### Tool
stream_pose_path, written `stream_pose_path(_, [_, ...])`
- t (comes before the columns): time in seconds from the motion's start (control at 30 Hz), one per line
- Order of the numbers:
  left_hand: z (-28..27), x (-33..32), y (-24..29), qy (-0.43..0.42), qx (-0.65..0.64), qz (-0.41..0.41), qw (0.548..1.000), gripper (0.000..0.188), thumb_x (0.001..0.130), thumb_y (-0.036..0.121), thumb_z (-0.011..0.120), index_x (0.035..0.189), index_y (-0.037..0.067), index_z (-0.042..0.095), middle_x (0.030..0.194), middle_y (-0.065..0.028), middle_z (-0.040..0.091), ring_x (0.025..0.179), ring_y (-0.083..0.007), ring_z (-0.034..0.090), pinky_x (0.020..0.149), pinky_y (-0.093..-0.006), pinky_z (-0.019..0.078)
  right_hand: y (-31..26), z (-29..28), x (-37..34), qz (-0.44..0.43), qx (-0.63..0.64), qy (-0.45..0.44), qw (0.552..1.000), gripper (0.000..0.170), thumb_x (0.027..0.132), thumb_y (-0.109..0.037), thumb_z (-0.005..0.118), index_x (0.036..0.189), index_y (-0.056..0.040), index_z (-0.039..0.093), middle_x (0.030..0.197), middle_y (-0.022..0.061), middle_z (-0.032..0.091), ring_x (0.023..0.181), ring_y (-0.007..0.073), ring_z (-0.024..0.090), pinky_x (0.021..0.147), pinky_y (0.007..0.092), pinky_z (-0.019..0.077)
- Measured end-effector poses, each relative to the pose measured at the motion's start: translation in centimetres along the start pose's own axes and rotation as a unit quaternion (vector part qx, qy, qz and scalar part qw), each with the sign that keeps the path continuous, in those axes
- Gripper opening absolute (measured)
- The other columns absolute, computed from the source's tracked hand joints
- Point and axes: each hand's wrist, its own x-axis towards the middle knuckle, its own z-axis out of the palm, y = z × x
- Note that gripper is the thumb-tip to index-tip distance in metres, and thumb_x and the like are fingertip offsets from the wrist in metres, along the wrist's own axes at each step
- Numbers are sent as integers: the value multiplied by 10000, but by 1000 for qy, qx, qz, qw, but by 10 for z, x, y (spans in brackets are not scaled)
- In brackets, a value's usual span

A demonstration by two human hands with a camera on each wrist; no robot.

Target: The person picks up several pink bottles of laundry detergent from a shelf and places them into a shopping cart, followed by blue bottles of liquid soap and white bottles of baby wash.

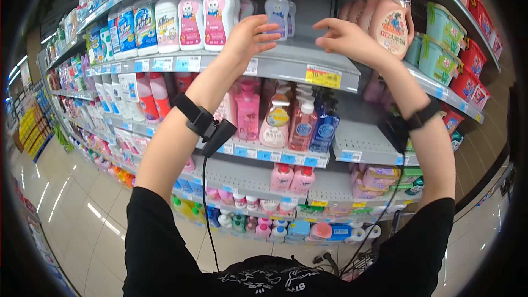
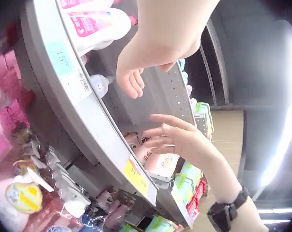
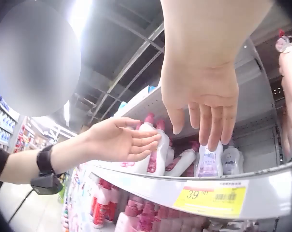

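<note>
My left hand (image 1: 250, 39) is raised in front of the upper shelf, fingers extended and nothing held. Just behind its fingertips stands a lilac pump bottle (image 1: 276, 12) with a cat picture. Pink-and-white pump bottles (image 1: 220, 17) stand left of that hand. Facing it across a gap, my right hand (image 1: 347, 43) has loosely bent fingers and holds nothing. Large peach-coloured bottles (image 1: 391, 21) are close behind the right hand. In the right wrist view, a white bottle (image 3: 181, 162) leans over among the pump bottles, and the right hand's fingers overlap the lilac bottle (image 3: 209, 162).
A grey shelf edge (image 1: 286, 67) with a yellow price tag (image 1: 323, 76) runs below both hands. Lower shelves hold pink and blue pump bottles (image 1: 302, 124). Green tubs (image 1: 440, 49) stand at the right. Cables (image 1: 207, 209) hang from the wrist cameras.
</note>
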Motion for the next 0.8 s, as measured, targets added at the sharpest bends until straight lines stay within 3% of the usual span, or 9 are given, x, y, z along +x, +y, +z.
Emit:
stream_pose_path(0.1, [-15, 18, -9, 6, 9, -11, 1000, 532, 900, 268, 494, 1299, -42, 330, 1224, -215, 505, 1083, -298, 543, 912, -387, 449, 10, 14, 60, 40, -87, 13, 995, 629, 736, -353, 686, 1221, 2, 499, 1019, 142, 624, 807, 208, 624, 689, 306, 494])
stream_pose_path(0.2, [-27, 22, -7, -11, 76, -27, 997, 510, 900, 282, 497, 1287, -21, 364, 1218, -187, 515, 1071, -266, 552, 894, -366, 451, 8, 19, 96, 113, -97, 2, 989, 720, 698, -363, 707, 1270, 0, 461, 1101, 176, 592, 832, 212, 622, 716, 319, 499])
stream_pose_path(0.27, [-35, 25, 8, -47, 160, -27, 986, 498, 893, 298, 513, 1276, 3, 395, 1207, -153, 527, 1051, -233, 559, 880, -348, 449, 16, 16, 115, 100, -115, 4, 988, 770, 687, -375, 708, 1272, 43, 431, 1152, 217, 572, 959, 286, 603, 819, 349, 473])
stream_pose_path(0.37, [-48, 22, 31, -126, 353, -27, 927, 469, 887, 316, 531, 1258, 46, 436, 1171, -93, 545, 1001, -175, 561, 863, -322, 438, 41, 12, 161, 78, -197, 24, 977, 848, 664, -438, 715, 1242, 109, 420, 1211, 259, 528, 1127, 365, 522, 914, 360, 427])
stream_pose_path(0.47, [-61, -9, 57, -212, 486, 44, 847, 386, 881, 162, 561, 1234, 44, 459, 1140, -79, 556, 1031, -161, 534, 885, -316, 424, 59, 12, 205, 106, -153, 79, 979, 906, 626, -507, 735, 1220, 109, 437, 1204, 276, 521, 1138, 360, 515, 930, 351, 421])
stream_pose_path(0.57, [-81, -45, 86, -234, 528, 32, 816, 371, 854, 89, 573, 1207, 13, 486, 1097, -103, 596, 1030, -196, 565, 890, -324, 436, 79, 22, 249, 116, -38, 90, 988, 927, 625, -505, 751, 1244, 104, 426, 1257, 259, 486, 1169, 343, 497, 941, 354, 418])
stream_pose_path(0.63, [-111, -71, 100, -196, 531, -14, 824, 357, 846, 118, 602, 1172, 4, 516, 1044, -116, 611, 957, -213, 593, 861, -335, 459, 93, 34, 273, 138, 11, 115, 984, 894, 631, -513, 750, 1251, 60, 456, 1287, 229, 473, 1179, 321, 494, 953, 347, 412])
stream_pose_path(0.7, [-144, -93, 131, -150, 612, -41, 776, 371, 801, 51, 610, 1159, -1, 530, 1047, -116, 615, 952, -220, 598, 869, -342, 460, 105, 47, 295, 137, 25, 145, 980, 750, 615, -432, 795, 1139, 41, 542, 1133, 204, 571, 1040, 284, 574, 853, 345, 455])
stream_pose_path(0.8, [-250, -140, 177, 56, 702, -42, 709, 342, 762, -2, 569, 1103, -18, 551, 975, -110, 624, 878, -202, 583, 802, -321, 461, 97, 55, 297, 169, -26, 166, 971, 667, 599, -378, 827, 1085, 13, 591, 1044, 180, 628, 961, 266, 619, 787, 360, 487])
